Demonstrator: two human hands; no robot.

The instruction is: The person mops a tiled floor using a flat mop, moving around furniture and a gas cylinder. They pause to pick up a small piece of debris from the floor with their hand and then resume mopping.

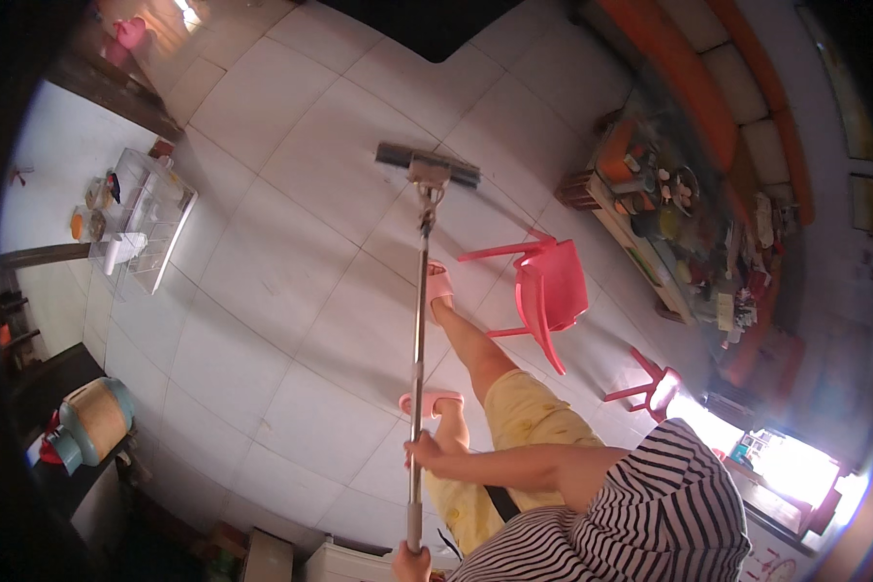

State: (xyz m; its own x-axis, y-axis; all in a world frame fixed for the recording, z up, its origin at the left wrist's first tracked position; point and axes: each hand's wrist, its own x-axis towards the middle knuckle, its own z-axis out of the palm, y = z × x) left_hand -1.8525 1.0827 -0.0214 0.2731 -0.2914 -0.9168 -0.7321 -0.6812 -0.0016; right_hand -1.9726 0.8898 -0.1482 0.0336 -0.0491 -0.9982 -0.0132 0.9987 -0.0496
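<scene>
Both of my hands hold a flat-headed mop with a long silver pole (420,339). Partway down the pole, my right hand (423,451) is wrapped around the metal, its arm coming from the striped sleeve. My left hand (412,563) grips the pole's end at the lower edge, partly cut off by the frame. The wide, dark mop head (428,167) rests on the pale tiled floor (310,252), away from my body. My feet in pink slippers (432,404) are to the right of and beside the pole.
A red plastic chair (551,291) stands right of the mop, with a red stool (655,385) beyond. A cluttered low table (640,242) sits before an orange sofa (684,78). At left are a clear rack (155,218) and a water-cooler bottle (97,422) on a dark stand.
</scene>
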